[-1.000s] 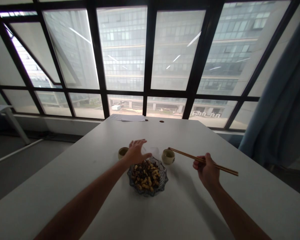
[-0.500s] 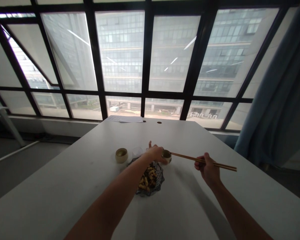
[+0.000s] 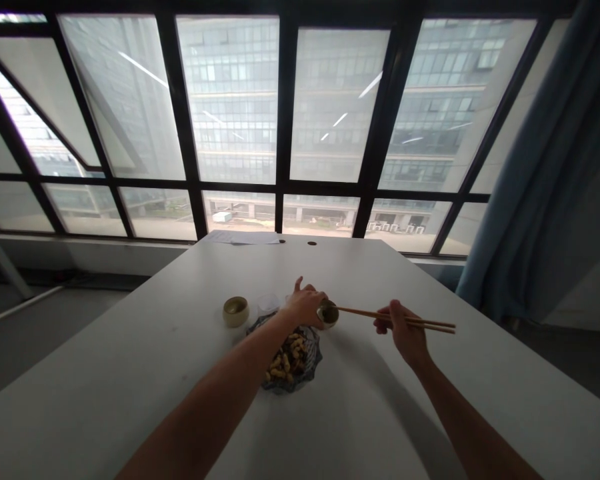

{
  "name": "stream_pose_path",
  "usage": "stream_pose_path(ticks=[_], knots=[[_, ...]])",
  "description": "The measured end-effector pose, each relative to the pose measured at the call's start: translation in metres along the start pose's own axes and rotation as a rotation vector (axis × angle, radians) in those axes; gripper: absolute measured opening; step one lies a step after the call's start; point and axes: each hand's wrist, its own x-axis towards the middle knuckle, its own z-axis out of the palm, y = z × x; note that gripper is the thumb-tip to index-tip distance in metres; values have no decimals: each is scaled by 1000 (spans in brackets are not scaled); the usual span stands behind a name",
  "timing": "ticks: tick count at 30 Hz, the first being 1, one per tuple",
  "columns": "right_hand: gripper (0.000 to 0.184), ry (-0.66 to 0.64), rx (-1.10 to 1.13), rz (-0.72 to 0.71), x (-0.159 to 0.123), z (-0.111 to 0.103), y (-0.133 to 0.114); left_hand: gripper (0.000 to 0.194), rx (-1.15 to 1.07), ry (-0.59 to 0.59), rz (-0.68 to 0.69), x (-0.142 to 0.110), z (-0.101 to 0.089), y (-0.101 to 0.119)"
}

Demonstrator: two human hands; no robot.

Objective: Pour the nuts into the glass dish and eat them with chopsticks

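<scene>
Now cup (image 3: 329, 316) gripped by left hand (image 3: 306, 307), one o'clock from bowl (image 3: 312, 357), seemingly steadied for chopsticks (image 3: 355, 311), pinched by right hand (image 3: 405, 331) at three.

Left hand (image 3: 306, 307) gripping cup (image 3: 331, 315), right hand (image 3: 405, 331) holding chopsticks (image 3: 359, 311), peanuts (image 3: 293, 349) in glass bowl (image 3: 313, 360)

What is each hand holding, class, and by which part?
The left hand holds the cup on the right by the side of its wall; the right hand holds the chopsticks around their middle.
</scene>
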Motion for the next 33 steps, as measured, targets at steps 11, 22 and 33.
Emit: stream_pose_path(ticks=[11, 22, 33], knots=[[70, 128, -125, -67, -11, 10, -15, 77, -15, -107, -72, 7, 2, 5], [63, 15, 32, -24, -27, 32, -42, 50, -121, 193, -138, -49, -31, -26], [51, -520, -106, 28, -74, 73, -39, 30, -130, 642, -382, -167, -1, -82]])
